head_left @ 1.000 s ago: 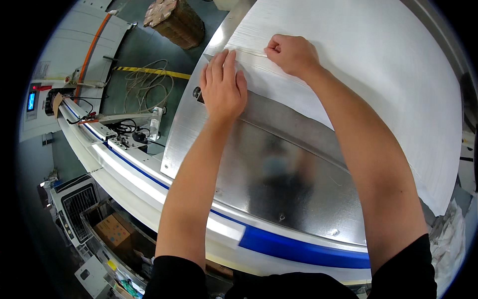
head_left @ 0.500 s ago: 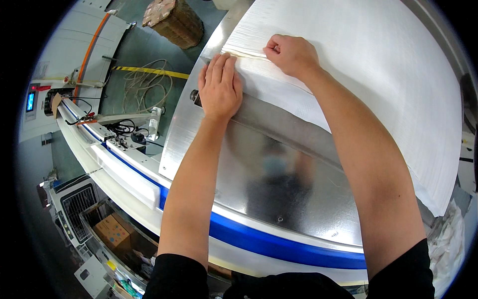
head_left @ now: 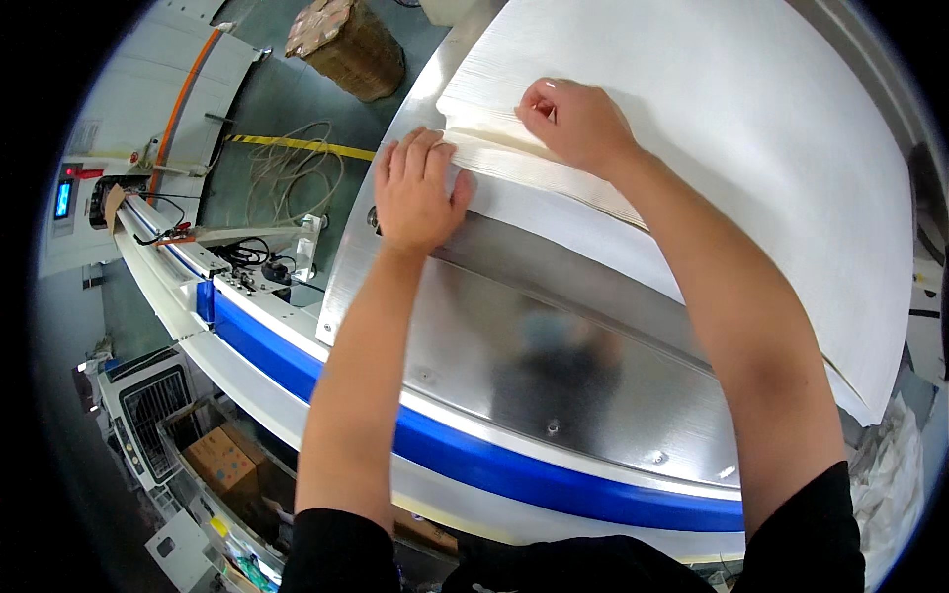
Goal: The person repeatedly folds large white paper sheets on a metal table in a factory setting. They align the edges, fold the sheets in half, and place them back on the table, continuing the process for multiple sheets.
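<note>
A thick stack of white sheets [head_left: 712,119], paper or cloth I cannot tell, lies on a shiny metal tabletop [head_left: 474,346]. Along its near left edge the layers part into an upper and a lower portion. My left hand [head_left: 420,193] rests with fingers stretched out and thumb apart, its fingertips at the stack's left corner. My right hand [head_left: 578,124] is closed, fingers curled, on the upper layers beside the parted edge. Whatever its fingers may hold is hidden.
A blue and white rail [head_left: 544,499] runs along the table's near side. On the floor at left lie a coiled hose [head_left: 292,178] and a brown wrapped block [head_left: 351,49]. A cardboard box [head_left: 225,460] sits lower left; crumpled white plastic [head_left: 885,484] hangs at right.
My left hand has shifted left and nearer to me, its thumb spreading from the fingers. My right hand has come slightly nearer. The near layers now part more widely.
</note>
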Demonstrator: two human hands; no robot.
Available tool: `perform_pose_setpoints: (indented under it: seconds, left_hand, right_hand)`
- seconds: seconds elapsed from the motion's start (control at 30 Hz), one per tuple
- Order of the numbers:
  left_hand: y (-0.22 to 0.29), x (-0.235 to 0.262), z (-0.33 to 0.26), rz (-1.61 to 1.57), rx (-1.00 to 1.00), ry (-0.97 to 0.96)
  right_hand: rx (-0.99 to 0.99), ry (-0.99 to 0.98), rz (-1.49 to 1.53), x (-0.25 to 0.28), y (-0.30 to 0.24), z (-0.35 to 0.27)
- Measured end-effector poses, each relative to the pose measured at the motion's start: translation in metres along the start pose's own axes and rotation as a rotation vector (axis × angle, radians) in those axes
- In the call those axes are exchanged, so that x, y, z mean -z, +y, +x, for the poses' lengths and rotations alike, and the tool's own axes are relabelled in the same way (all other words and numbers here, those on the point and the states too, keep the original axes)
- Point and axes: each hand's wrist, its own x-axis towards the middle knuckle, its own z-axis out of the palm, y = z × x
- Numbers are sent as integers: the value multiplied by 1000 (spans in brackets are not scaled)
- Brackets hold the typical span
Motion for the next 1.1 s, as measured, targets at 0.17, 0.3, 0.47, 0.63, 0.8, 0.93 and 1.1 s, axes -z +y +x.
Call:
perform_pose_setpoints:
  seconds: [0.17,0.3,0.47,0.63,0.8,0.93,1.1]
  left_hand:
    - [-20,18,26,33,-195,-344]
    - [-16,30,39,122,-193,-577]
    - [40,25,89,436,-168,-970]
    - [23,-54,84,444,-168,-932]
    - [-71,-69,62,449,-200,-744]
    - [-78,-74,43,484,-101,-734]
    - [-136,-93,68,504,-431,-540]
  right_hand:
    - [-326,44,-307,39,-2,-116]
    - [-487,224,-515,93,58,-232]
    - [-692,177,-862,219,180,-406]
    - [-868,168,-990,323,278,-559]
    - [-981,94,-944,386,305,-594]
    - [-1101,-172,-1093,434,343,-643]
    - [-1222,-270,-935,524,405,-782]
